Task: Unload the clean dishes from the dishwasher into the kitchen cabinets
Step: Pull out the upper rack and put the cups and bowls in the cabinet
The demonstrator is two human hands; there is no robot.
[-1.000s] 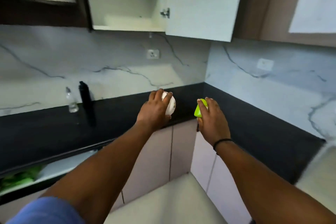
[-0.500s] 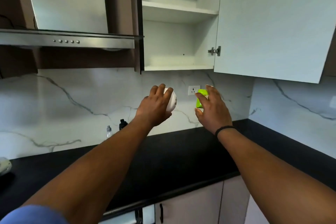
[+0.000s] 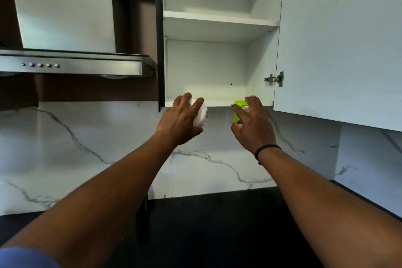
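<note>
Both my arms have risen toward the open cabinet [image 3: 208,67], my left hand [image 3: 180,121] gripping a white cup [image 3: 201,116], my right hand [image 3: 253,125] clutching a green cup [image 3: 238,111], both just below its bottom shelf.

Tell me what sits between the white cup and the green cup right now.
Nothing: the head view shows only bare marble backsplash and the cabinet's bottom edge between the white cup and green cup.

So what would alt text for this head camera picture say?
A person's left hand grips a white cup and the right hand a lime-green cup, both raised just below an open white wall cabinet, above a black countertop.
</note>
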